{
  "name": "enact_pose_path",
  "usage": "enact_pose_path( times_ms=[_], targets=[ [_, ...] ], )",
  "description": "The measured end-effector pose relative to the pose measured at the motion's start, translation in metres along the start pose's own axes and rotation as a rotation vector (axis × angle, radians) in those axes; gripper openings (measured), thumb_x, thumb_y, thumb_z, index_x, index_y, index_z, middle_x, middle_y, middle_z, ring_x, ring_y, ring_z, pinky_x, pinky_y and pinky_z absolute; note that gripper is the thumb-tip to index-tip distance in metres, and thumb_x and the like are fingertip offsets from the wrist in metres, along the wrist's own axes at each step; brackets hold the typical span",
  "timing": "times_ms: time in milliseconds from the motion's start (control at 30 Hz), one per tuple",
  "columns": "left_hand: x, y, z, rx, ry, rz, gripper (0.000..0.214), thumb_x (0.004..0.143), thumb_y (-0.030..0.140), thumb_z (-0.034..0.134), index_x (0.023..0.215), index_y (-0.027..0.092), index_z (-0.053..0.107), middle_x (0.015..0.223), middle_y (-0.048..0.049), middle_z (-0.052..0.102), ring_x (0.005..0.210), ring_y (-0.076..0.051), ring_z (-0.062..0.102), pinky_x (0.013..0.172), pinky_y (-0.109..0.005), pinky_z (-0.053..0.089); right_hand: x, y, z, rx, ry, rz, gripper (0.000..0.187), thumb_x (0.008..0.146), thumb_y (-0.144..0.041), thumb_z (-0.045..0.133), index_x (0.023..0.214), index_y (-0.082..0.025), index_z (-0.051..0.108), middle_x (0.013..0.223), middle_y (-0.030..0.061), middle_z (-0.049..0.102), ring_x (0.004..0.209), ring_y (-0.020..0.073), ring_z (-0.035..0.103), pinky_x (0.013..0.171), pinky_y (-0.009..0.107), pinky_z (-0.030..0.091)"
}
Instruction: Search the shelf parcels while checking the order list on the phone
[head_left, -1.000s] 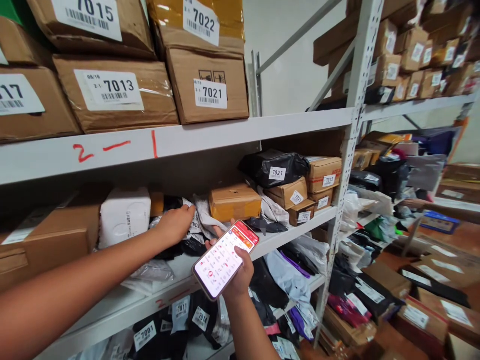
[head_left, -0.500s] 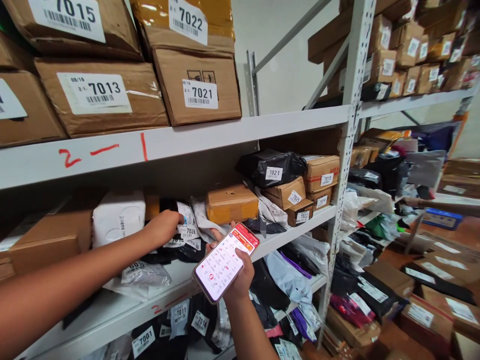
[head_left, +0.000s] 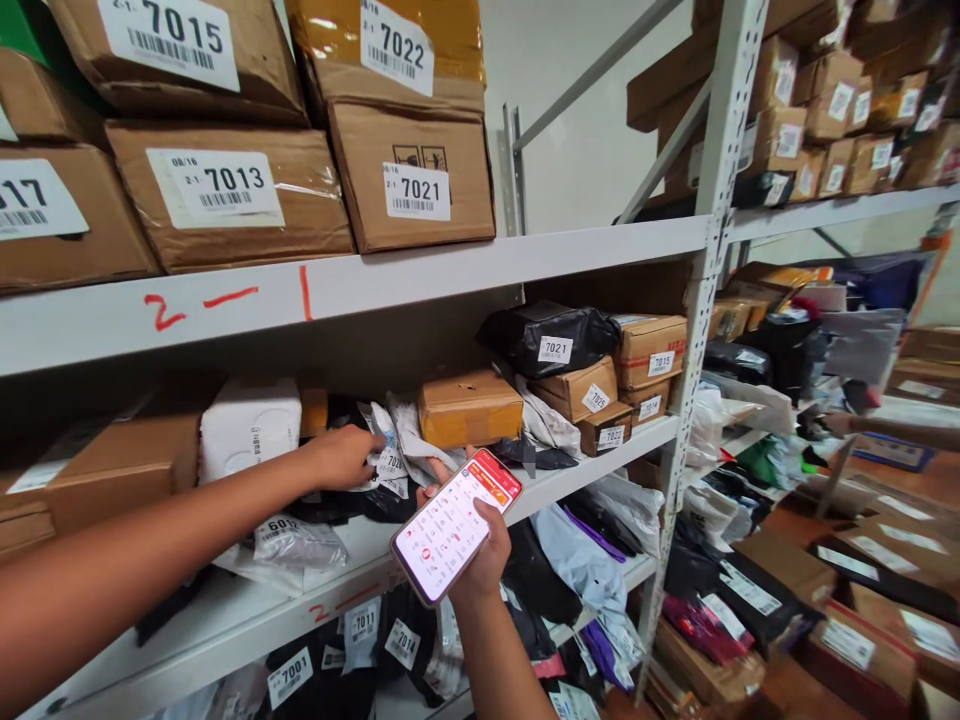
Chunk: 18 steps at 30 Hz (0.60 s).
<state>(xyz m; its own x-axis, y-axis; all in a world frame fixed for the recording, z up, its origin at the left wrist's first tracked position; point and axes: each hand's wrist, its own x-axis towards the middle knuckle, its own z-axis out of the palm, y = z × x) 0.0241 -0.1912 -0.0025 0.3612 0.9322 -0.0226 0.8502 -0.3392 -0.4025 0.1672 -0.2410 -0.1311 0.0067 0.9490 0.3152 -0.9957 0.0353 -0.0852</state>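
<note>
White shelf (head_left: 259, 622) carries parcels (head_left: 251, 425) around the left hand (head_left: 346, 457), its curled fingers touching a labelled packet (head_left: 392, 466); whether they grip it, I cannot tell. Nearer and to its right, the right hand (head_left: 484, 560) is clamped around a phone (head_left: 450, 525), tilted, lit, red-topped, thumb over the screen. Above the left hand is dark open space, then a beam (head_left: 420, 268); below runs the shelf's edge.

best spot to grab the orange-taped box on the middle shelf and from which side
Probably grip the orange-taped box by its upper front and back edges, coming from the front and above: it lies flat with its top uncovered, while a pale parcel crowds its left end and a whitish bag its right. Room behind it can't be judged.
</note>
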Motion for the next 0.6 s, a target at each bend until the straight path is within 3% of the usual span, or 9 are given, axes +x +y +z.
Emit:
enact_pose_path(
  times_ms=[67,133,233,333,400,500,600],
  targets=[
    [-0.007,0.006,0.002,0.060,0.043,0.068,0.021,0.077,0.025,0.055,0.092,0.016,0.068,0.098,-0.0121,0.066,0.100,-0.030,0.056,0.083,-0.039,0.045,0.000,-0.001,0.000,-0.002,-0.002,0.005,0.066,0.069,-0.029,0.051,0.132,-0.029,0.032,0.095,0.0038,0.069,0.070,0.0186,0.064,0.079,0.037,0.047],
    [-0.012,0.011,0.006,0.119,0.085,0.129,0.021,0.081,0.023,0.051,0.083,0.012,0.068,0.098,-0.0140,0.064,0.104,-0.032,0.050,0.086,-0.042,0.042,0.001,-0.001,0.000,-0.005,0.005,0.004,0.067,0.068,-0.029,0.052,0.133,-0.028,0.032,0.097,0.0041,0.068,0.070,0.0186,0.063,0.079,0.037,0.047],
    [-0.018,0.014,0.012,0.167,0.091,0.170,0.030,0.086,0.013,0.038,0.100,0.012,0.065,0.093,-0.0140,0.063,0.095,-0.028,0.053,0.081,-0.039,0.044,0.003,-0.001,0.000,-0.009,0.008,-0.001,0.068,0.067,-0.029,0.052,0.132,-0.028,0.032,0.097,0.0040,0.068,0.069,0.0191,0.063,0.078,0.037,0.047],
    [-0.022,0.013,0.021,0.208,0.094,0.205,0.051,0.084,0.005,0.035,0.129,0.026,0.047,0.099,-0.0126,0.063,0.092,-0.026,0.055,0.080,-0.038,0.045,0.003,0.000,-0.002,-0.025,0.012,-0.003,0.067,0.069,-0.030,0.052,0.132,-0.026,0.033,0.099,0.0056,0.068,0.070,0.0193,0.063,0.076,0.037,0.047],
    [-0.024,0.014,0.028,0.236,0.125,0.228,0.055,0.084,0.009,0.038,0.133,0.033,0.041,0.106,-0.0143,0.061,0.094,-0.029,0.055,0.080,-0.041,0.044,0.003,0.001,-0.003,-0.027,0.004,-0.001,0.065,0.070,-0.030,0.050,0.132,-0.026,0.033,0.101,0.0061,0.068,0.071,0.0191,0.063,0.077,0.038,0.047],
    [-0.027,0.019,0.031,0.171,0.149,0.172,0.039,0.085,0.018,0.041,0.122,0.025,0.053,0.106,-0.0167,0.061,0.096,-0.031,0.056,0.079,-0.042,0.045,0.003,0.000,-0.004,-0.023,-0.021,-0.008,0.063,0.071,-0.030,0.049,0.132,-0.028,0.033,0.101,0.0048,0.068,0.071,0.0185,0.063,0.080,0.038,0.047],
    [-0.024,0.026,0.024,0.035,0.164,0.016,0.031,0.087,0.027,0.038,0.106,0.011,0.057,0.094,-0.0169,0.065,0.089,-0.030,0.060,0.075,-0.040,0.046,0.003,0.000,-0.003,-0.030,-0.025,-0.009,0.062,0.070,-0.030,0.049,0.130,-0.027,0.035,0.100,0.0045,0.068,0.071,0.0182,0.063,0.079,0.038,0.047]
  ],
)
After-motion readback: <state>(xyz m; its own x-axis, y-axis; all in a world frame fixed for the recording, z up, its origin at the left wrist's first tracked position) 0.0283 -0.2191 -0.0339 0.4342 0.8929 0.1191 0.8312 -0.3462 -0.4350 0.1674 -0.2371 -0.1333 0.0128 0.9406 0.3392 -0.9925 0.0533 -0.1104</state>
